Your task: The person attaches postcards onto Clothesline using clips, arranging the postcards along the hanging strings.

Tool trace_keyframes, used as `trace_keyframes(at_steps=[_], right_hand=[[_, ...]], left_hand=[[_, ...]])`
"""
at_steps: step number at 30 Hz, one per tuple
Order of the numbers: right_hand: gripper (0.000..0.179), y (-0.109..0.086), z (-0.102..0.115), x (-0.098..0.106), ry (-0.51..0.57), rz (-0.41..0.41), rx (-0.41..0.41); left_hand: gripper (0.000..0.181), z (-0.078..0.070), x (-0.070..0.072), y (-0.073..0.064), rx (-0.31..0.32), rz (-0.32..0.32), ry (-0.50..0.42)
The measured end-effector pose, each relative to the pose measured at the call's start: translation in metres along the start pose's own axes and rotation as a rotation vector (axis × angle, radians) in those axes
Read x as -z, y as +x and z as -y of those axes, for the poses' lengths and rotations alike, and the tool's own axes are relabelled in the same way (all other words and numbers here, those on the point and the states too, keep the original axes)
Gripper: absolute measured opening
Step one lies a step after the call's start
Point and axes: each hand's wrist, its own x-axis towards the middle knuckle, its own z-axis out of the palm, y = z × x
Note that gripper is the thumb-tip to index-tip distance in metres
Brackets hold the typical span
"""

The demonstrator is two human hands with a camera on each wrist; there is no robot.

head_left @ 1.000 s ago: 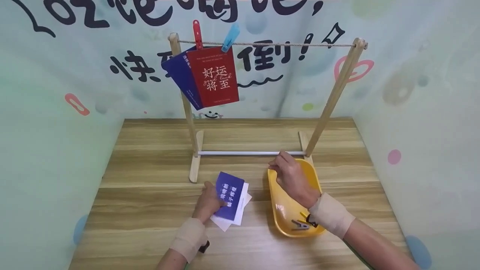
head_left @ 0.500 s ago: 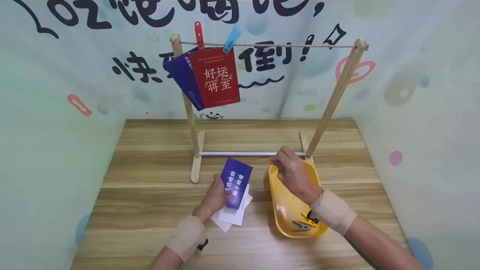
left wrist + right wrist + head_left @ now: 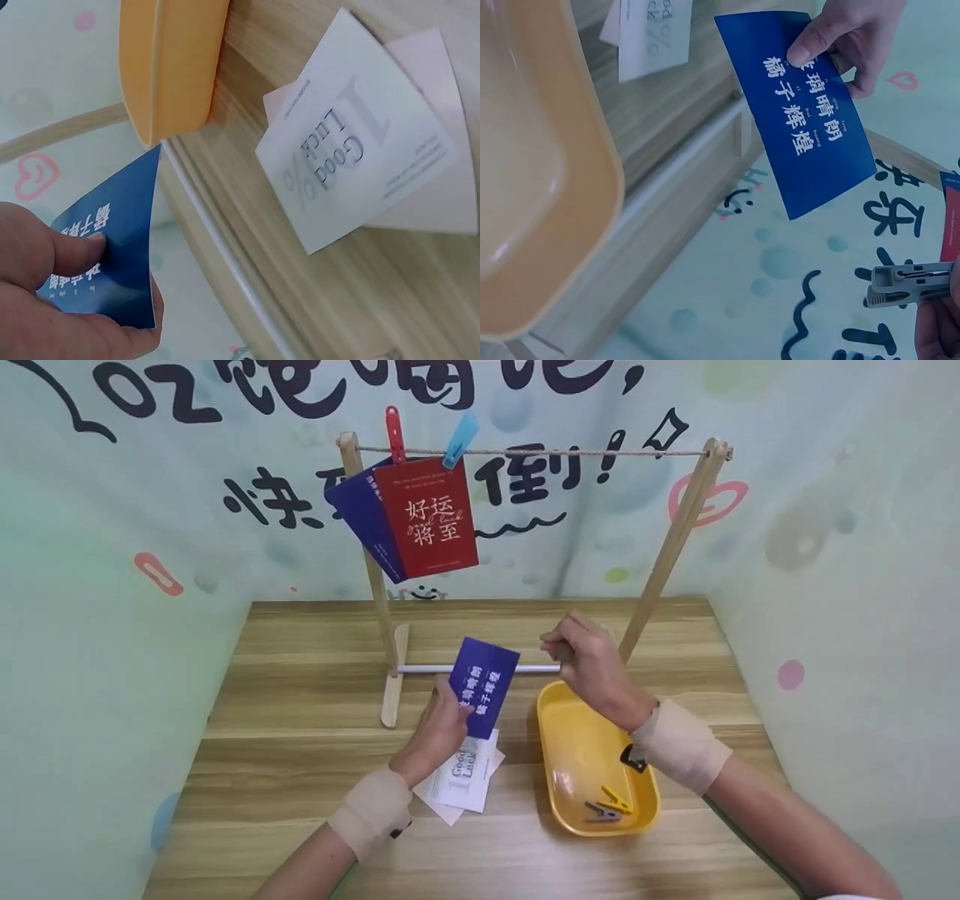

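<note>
My left hand [image 3: 439, 729] pinches a blue card with white characters [image 3: 496, 666], thumb on its printed face and fingers behind. The card is raised off the table, overlapping the rack's white crossbar [image 3: 424, 669] in the head view. My right hand [image 3: 596, 667] is to its right, above the far end of the yellow basket. Between its fingers it pinches a grey clothespin [image 3: 907, 283], seen in the right wrist view and hidden in the head view. A white "Good Luck" card [image 3: 466, 787] lies on the table over a pale pink card [image 3: 435, 82].
A wooden rack with a rope [image 3: 585, 451] stands at the back. Red [image 3: 394, 433] and light-blue [image 3: 460, 441] clothespins hold a red card [image 3: 439, 547] and another blue card [image 3: 367, 521] there. The yellow basket [image 3: 546, 735] contains yellow [image 3: 616, 799] and grey [image 3: 602, 812] clothespins.
My left hand has lifted the blue card off the white card and carried it forward and rightward. My right hand has risen forward from over the basket.
</note>
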Motion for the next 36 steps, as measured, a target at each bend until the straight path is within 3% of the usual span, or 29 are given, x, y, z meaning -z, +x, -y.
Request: trace_keyframes(at_steps=[6,13,20,29,36], right_hand=[[0.013,0.024,0.003,0.012,-0.048,0.003,0.044],[0.013,0.048,0.008,0.026,-0.031,0.000,0.056],[0.008,0.074,0.012,0.043,0.004,-0.010,0.006],[0.005,0.108,0.019,0.059,0.098,-0.066,-0.125],[0.007,0.129,0.024,0.068,0.067,-0.111,-0.172]], left_hand=[[0.037,-0.017,0.010,0.012,-0.019,-0.109,0.018],[0.040,-0.034,0.022,0.018,-0.030,-0.089,-0.067],[0.040,-0.059,0.033,0.030,-0.158,-0.161,-0.077],[0.044,-0.093,0.048,0.047,-0.147,-0.158,-0.131],[0.043,-0.120,0.061,0.059,-0.174,-0.201,-0.183]])
